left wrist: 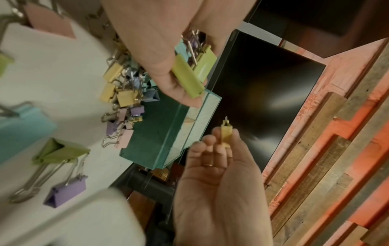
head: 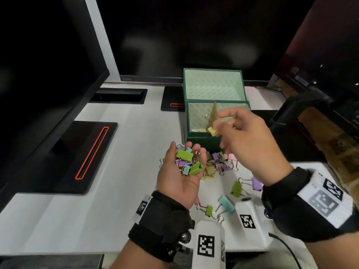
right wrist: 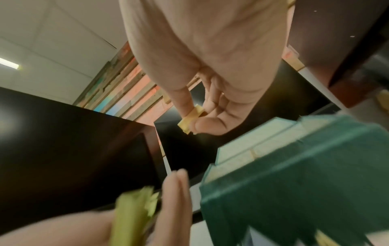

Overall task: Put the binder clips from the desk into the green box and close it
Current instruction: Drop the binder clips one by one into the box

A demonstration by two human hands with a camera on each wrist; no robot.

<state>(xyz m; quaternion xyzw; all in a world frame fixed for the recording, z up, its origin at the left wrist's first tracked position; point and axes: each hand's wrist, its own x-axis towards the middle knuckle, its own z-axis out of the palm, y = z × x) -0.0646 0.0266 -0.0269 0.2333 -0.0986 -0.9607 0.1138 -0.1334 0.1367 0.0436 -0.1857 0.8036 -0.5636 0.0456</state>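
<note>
The green box (head: 196,121) stands open on the white desk (head: 120,152), its lid (head: 213,82) upright behind it, with a few clips inside. My right hand (head: 219,121) hovers over the box's front edge and pinches a small yellow binder clip (head: 212,131) between thumb and fingers; the same yellow clip (right wrist: 190,119) shows in the right wrist view. My left hand (head: 186,151) is cupped palm-up just before the box and holds several green, purple and blue binder clips (head: 186,161). A pile of clips (head: 219,164) lies at the box's front.
Loose clips lie nearer me: a green one (head: 236,188), a purple one (head: 256,183), a teal one (head: 226,204). Dark monitors (head: 48,74) stand left and behind, their black bases (head: 64,158) on the desk. A black clamp (head: 297,107) sits right of the box.
</note>
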